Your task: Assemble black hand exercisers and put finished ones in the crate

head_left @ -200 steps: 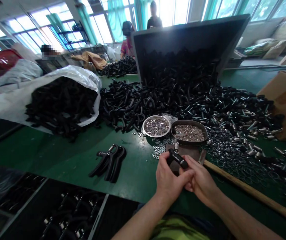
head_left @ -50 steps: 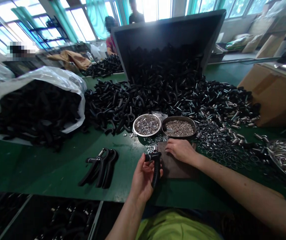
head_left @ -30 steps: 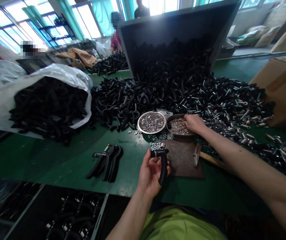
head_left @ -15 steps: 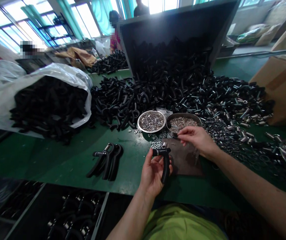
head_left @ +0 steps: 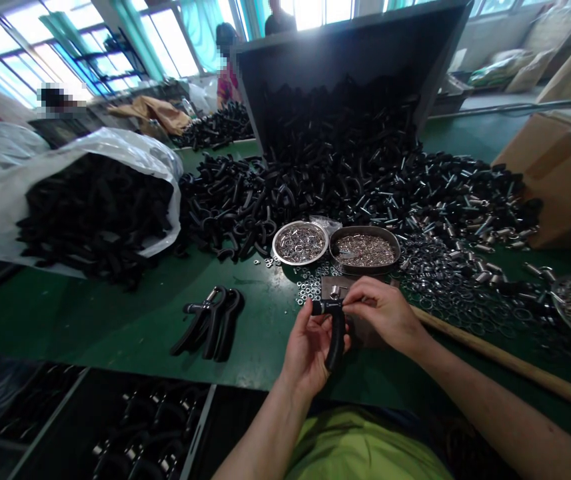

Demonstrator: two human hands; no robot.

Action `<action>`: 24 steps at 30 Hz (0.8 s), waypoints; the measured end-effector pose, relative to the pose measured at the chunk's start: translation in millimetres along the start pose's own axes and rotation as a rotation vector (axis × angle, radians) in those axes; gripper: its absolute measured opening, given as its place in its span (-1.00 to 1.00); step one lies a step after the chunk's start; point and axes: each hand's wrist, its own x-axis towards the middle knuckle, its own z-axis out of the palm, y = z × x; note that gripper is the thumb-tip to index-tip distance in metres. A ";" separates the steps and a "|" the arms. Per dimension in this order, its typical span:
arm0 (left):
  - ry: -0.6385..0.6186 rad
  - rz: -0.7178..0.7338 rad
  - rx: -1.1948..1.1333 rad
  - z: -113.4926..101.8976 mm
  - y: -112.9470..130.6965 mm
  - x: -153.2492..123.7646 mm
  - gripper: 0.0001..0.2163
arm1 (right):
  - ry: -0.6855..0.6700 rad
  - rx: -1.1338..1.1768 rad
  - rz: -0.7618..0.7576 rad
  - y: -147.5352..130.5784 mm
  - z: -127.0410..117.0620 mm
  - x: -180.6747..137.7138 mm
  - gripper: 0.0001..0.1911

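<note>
My left hand [head_left: 308, 347] is closed around a black curved hand-grip handle [head_left: 336, 337], its crosspiece with a black knob on the left and a shiny metal coil on top. My right hand [head_left: 382, 313] pinches with thumb and forefinger at the right end of that crosspiece. Whatever small piece the fingertips hold is hidden. Below the hands lies a brown flat pad [head_left: 368, 333], partly covered. On the green table to the left rest several black handles [head_left: 210, 323], one with a metal spring and a knob.
A round dish of small metal parts [head_left: 300, 243] and an oval tin of tiny pins [head_left: 365, 252] stand behind my hands. Loose nuts [head_left: 309, 290] lie nearby. A wooden stick [head_left: 505, 357] is under my right forearm. Black parts spill from a large bin [head_left: 345, 60] and a white bag [head_left: 130, 143].
My right hand has moved from over the oval tin down and left to the handle's crosspiece. The wooden stick now shows beneath that arm. My left hand still holds the handle.
</note>
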 end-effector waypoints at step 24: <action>-0.042 0.704 2.216 -25.5 9.1 14.0 -0.40 | -0.051 -1.113 -0.283 50.6 -67.6 -56.6 -0.80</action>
